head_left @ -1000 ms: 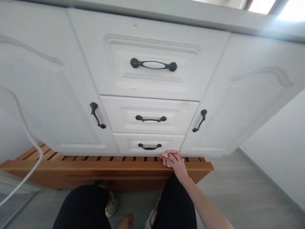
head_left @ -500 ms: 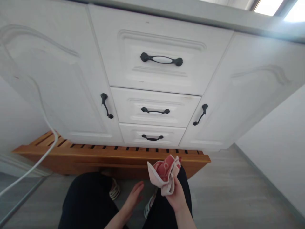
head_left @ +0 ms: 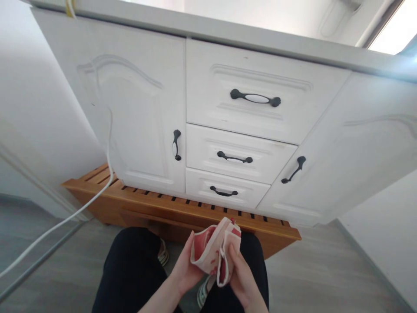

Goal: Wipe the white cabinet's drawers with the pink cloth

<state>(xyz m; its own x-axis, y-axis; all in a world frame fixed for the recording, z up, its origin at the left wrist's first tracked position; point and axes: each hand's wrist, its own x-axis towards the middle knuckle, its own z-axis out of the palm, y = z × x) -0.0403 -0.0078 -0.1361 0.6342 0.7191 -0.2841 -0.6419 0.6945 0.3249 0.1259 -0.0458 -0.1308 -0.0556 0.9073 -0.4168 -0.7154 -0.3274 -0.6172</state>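
A folded pink and red cloth (head_left: 211, 252) is held between my two hands, above my knees. My left hand (head_left: 187, 265) grips its left end, with the thumb along the edge. On the right side my right hand (head_left: 239, 271) is closed round the bunched folds, its thumb pressed on top. The cloth's left part stands open in a loop with the red side showing inside. Some of the fingers are hidden behind the cloth.
Ahead stands a white cabinet (head_left: 156, 113) with three drawers and dark handles. At its foot runs a slatted wooden bench (head_left: 140, 206). A white cable (head_left: 78, 211) hangs down at the left. My dark-clad knees (head_left: 130, 265) are below.
My left hand, formerly apart from the cloth with nothing in it, has taken hold of its left end. The cloth is spread wider. The view has shifted left and up.
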